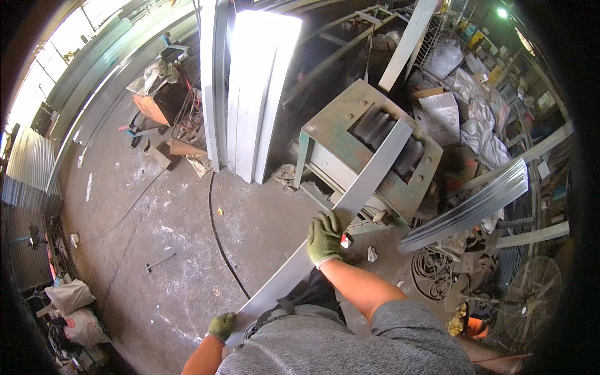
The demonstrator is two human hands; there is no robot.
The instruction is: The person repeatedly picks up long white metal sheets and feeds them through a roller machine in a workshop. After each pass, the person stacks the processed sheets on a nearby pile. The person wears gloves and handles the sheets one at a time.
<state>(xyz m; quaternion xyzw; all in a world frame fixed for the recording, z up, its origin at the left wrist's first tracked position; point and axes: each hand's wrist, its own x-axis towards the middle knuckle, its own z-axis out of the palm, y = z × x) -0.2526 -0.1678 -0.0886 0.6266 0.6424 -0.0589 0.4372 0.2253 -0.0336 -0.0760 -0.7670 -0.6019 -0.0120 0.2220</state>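
Observation:
A long, flat grey metal strip point(281, 273) slants across in front of my body. Its near end is in my left hand point(221, 325), whose gloved fingers close round the edge. Farther up, my right hand point(324, 239), in a green glove, grips the strip from above near its middle. The far end of the strip lies over a worn green machine point(340, 115) at the centre right. Dark, bristly-looking rollers point(373, 128) show in the machine's opening, partly hidden by the strip. The undersides of both hands are out of sight.
Tall pale metal panels point(256, 100) stand upright beyond the machine's left side. A dark cable point(220, 240) crosses the concrete floor. Corrugated sheet point(469, 209), coiled cable point(431, 273) and a large fan point(531, 300) crowd the right. White sacks point(70, 297) lie at the lower left.

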